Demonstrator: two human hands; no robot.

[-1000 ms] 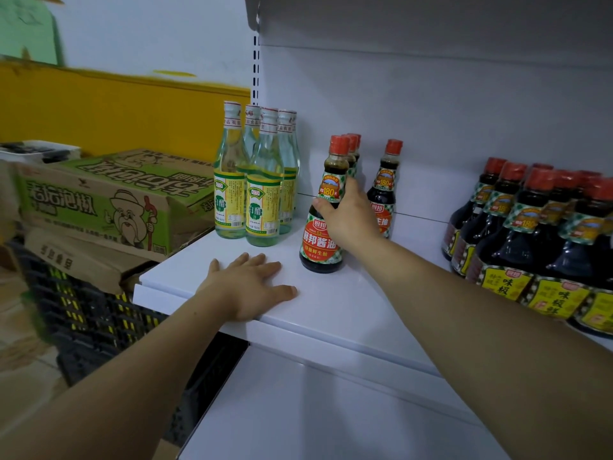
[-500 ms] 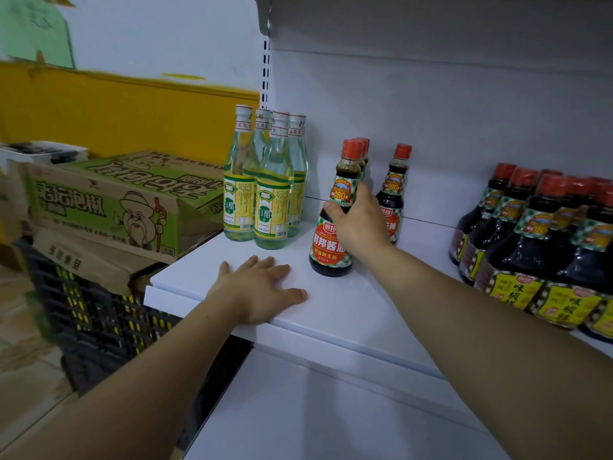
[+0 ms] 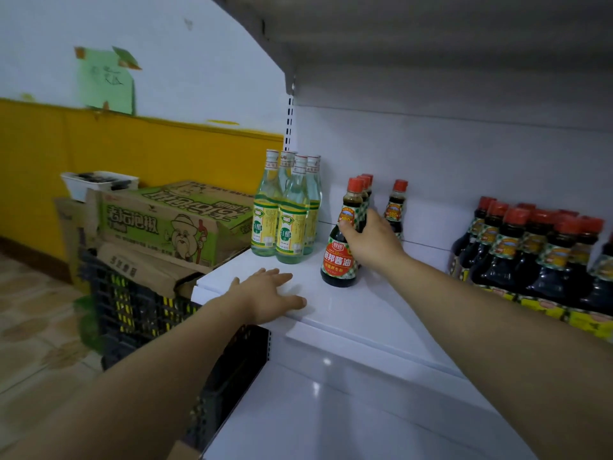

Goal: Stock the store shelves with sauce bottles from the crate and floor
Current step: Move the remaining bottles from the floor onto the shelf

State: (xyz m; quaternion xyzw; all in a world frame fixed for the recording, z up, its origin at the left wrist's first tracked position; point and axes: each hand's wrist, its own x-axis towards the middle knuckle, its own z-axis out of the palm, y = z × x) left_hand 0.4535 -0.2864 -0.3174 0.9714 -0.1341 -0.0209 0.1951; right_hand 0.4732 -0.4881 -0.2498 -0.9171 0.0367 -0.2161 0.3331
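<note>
**White shelf [image 3: 331, 313], with your right hand [image 3: 371, 240] on the front soy sauce bottle [image 3: 339, 260]**

White shelving filled the right side of the view, with an upper shelf [image 3: 431, 44] overhead and a lower shelf [image 3: 331, 410] beneath. A yellow and white wall [image 3: 132, 154] with a green paper note [image 3: 106, 81] stood on the far left.

You held the soy sauce bottle with your right hand, fingers and thumb curled round its neck and shoulder. The bottle stood upright on the shelf, at the near end of a row of matching red-capped bottles [image 3: 365, 184] running towards the back panel. One more dark bottle [image 3: 396, 207] stood just to the right of that row, partly hidden behind your hand.

Your left hand [image 3: 265, 295] lay palm down on the shelf near its front left corner, fingers straight and spread, gripping nothing.

Four clear bottles with yellow-green labels [image 3: 288, 220] stood close together to the left of the soy sauce bottle, apart from it. A packed group of larger dark bottles [image 3: 530, 254] filled the shelf on the far right, well apart from your right hand.

Left of the shelving, a green printed cardboard box [image 3: 166, 220] sat on flattened cardboard [image 3: 139, 267] over a black crate [image 3: 132, 310], which stood on the tiled floor [image 3: 33, 327]. A white tray [image 3: 96, 180] rested behind the box.
</note>
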